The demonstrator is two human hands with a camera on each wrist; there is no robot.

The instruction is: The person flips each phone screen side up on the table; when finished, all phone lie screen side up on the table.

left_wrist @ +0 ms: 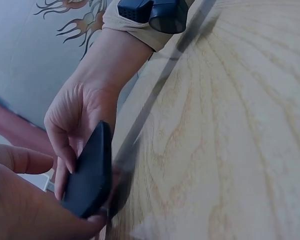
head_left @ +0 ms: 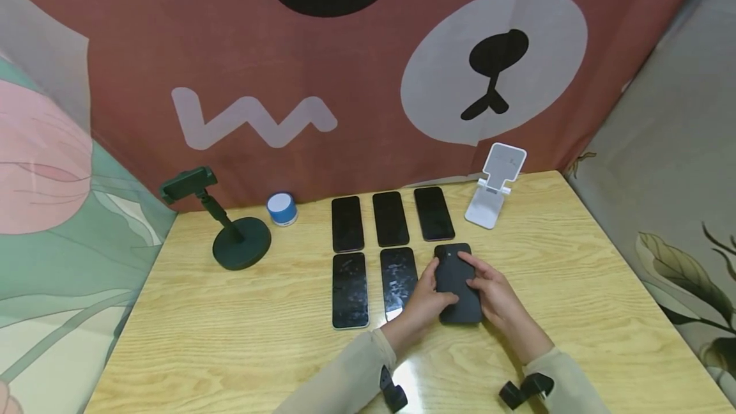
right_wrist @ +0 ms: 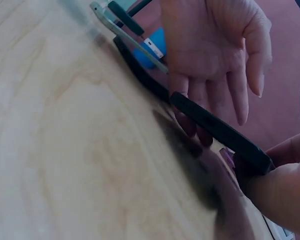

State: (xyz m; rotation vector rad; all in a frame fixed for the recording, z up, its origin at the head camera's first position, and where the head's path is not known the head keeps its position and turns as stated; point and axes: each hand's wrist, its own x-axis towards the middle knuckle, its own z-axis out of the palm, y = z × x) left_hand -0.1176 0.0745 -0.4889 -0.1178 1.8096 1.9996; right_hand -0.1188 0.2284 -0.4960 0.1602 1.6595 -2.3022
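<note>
Both hands hold a dark smartphone [head_left: 457,283], back face up and camera corner away from me, just above the table. My left hand [head_left: 424,302] holds its left side, with the thumb over the back; in the right wrist view several left fingers [right_wrist: 210,92] reach under the phone's edge. On the opposite side my right hand [head_left: 497,296] grips it, its fingers along the edge and over the back. Beside the left hand lies another phone [head_left: 398,273], screen up and partly covered by that hand. A third phone [head_left: 349,291] lies farther left.
Three dark phones, including the rightmost phone [head_left: 434,213], form a row behind. A white folding stand [head_left: 496,187] is at the back right. A green phone stand [head_left: 241,245] and a blue-and-white round container [head_left: 282,208] stand at the back left. A printed curtain [head_left: 356,82] hangs behind.
</note>
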